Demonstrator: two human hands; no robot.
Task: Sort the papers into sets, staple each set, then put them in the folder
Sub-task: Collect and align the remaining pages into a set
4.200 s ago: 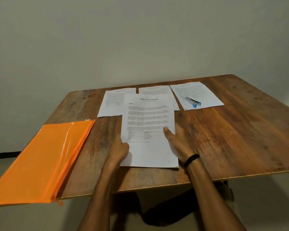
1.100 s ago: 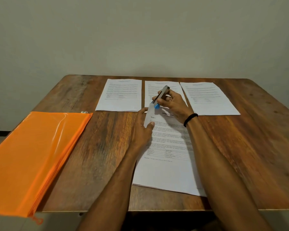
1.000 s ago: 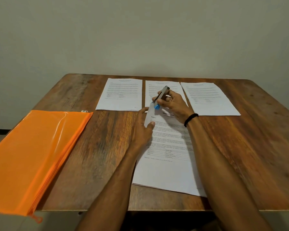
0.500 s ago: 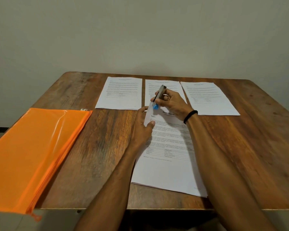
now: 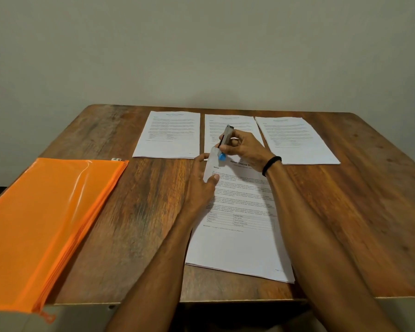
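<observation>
A: Stapler [image 5: 225, 142] position?
B: On top-left corner of near set [image 5: 240, 236]. Slim grey body, blue tip, tilted, tip down on the paper. Gripped in right hand [image 5: 246, 149], fingers curled round it.
A: Left hand [image 5: 199, 185]?
B: At 9 o'clock of that corner. Pinching the lifted corner, thumb on top, forefinger behind.
A: Look of near set?
B: White printed sheets, bold heading, text blocks, small grid lower down. Slightly skewed, at 6 o'clock on wooden table [image 5: 345, 212].
A: Rest?
B: Row of white printed sets: left set [image 5: 170, 135] at 11, middle set [image 5: 237, 123] at 12, right set [image 5: 295, 140] at 1 o'clock. Orange folder [image 5: 46, 219] at 8 o'clock, glossy, zip along right edge, overhanging table's near edge. Black wristband [image 5: 271, 165] on right wrist.
</observation>
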